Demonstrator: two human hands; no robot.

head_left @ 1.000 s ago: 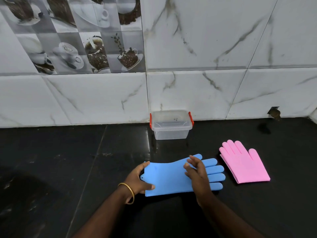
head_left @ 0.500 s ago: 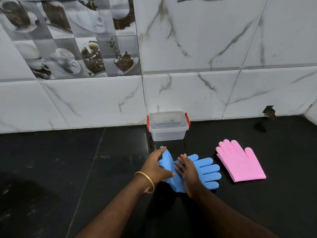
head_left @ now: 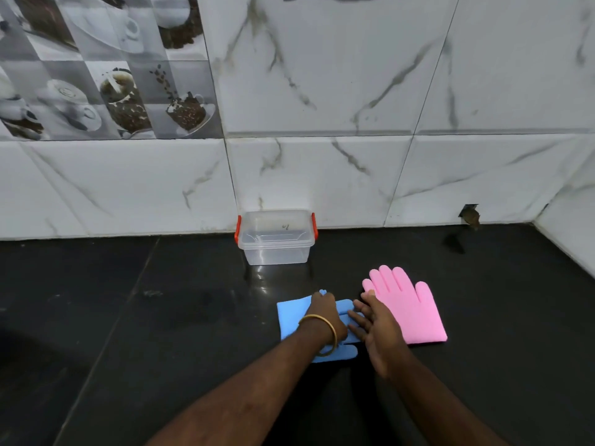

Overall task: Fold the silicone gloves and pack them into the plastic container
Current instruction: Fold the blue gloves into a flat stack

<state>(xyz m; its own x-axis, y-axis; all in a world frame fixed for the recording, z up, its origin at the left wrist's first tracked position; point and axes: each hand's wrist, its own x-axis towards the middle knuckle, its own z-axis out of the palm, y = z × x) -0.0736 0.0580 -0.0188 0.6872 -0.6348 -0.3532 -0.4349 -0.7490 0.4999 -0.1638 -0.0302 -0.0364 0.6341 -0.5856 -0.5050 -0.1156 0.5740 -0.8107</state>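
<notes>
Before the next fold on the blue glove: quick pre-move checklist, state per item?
1. Blue glove folded over on itself: ok, its fingers stick out underneath.
2. Left hand pressing the fold flat: ok.
3. Right hand free to take the next fold: ok, fingers straight, at the glove's finger end.
4. Plastic container open and empty: ok, no lid on it.
5. Pink glove clear of the work: not ok, the right hand overlaps its edge.
6. Fold stays shut if released: cannot tell.
</notes>
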